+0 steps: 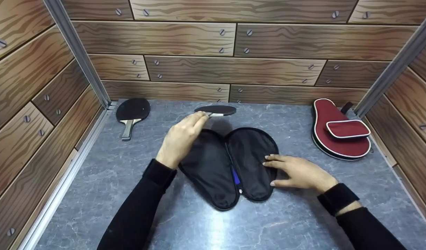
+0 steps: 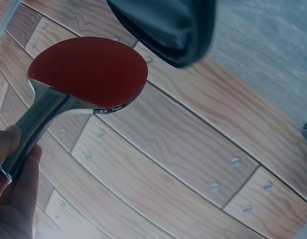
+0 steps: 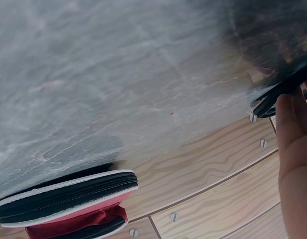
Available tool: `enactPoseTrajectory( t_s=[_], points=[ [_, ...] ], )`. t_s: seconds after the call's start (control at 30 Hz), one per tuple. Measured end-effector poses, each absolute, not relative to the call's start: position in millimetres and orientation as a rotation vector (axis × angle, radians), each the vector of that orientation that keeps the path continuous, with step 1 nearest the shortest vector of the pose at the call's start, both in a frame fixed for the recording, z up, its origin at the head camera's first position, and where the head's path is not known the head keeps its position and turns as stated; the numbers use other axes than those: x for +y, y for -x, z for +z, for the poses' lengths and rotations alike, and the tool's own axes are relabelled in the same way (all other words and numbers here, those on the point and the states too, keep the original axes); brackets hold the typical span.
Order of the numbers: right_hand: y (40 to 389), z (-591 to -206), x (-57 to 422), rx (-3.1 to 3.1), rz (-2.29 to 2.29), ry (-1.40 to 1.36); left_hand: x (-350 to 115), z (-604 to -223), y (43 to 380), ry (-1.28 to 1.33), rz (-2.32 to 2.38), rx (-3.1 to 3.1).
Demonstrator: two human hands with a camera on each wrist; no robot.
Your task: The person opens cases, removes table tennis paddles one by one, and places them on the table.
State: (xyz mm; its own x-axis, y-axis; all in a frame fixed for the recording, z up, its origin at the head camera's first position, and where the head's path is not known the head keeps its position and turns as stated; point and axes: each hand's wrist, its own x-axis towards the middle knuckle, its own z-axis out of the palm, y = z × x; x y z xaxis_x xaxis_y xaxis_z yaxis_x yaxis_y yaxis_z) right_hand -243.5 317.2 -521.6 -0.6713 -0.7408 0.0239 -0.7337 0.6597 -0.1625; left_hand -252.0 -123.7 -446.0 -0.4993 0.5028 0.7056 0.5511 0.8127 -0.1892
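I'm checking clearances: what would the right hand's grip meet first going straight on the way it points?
The open black case: the right grip seems to touch its edge, though the exact depth there is hard to judge.

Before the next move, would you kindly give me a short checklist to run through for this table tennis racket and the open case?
1. Left hand's grip on the racket handle: ok, fingers and thumb hold it.
2. Table tennis racket lifted off the tabletop: ok.
3. Black-lined racket case open: ok, its halves are spread apart.
4. Right hand touching that case: ok, at the right half.
5. Racket inside that case: not ok, it is held up outside.
6. Red racket case fully zipped: cannot tell.
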Motion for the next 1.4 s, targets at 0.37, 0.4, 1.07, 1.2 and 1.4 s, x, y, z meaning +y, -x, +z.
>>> enactPoseTrajectory(
  t_s=[0.37, 0.4, 1.07, 1.2, 1.4],
  points=[
    [244, -522, 316, 2.814, -0.235, 1.23, -153, -448, 264, 0.696, -0.182, -2.242],
    [244, -522, 315, 2.813, -0.237, 1.23, -156, -449, 266, 0.686, -0.187, -2.244],
    [242, -521, 316, 2.811, -0.254, 1.252, -201, -460, 285, 0.503, -0.307, -2.375],
    [242, -520, 316, 2.811, -0.253, 1.252, -209, -463, 288, 0.472, -0.337, -2.395],
    [243, -520, 317, 2.81, -0.254, 1.249, -217, -471, 292, 0.419, -0.374, -2.436]
  ],
)
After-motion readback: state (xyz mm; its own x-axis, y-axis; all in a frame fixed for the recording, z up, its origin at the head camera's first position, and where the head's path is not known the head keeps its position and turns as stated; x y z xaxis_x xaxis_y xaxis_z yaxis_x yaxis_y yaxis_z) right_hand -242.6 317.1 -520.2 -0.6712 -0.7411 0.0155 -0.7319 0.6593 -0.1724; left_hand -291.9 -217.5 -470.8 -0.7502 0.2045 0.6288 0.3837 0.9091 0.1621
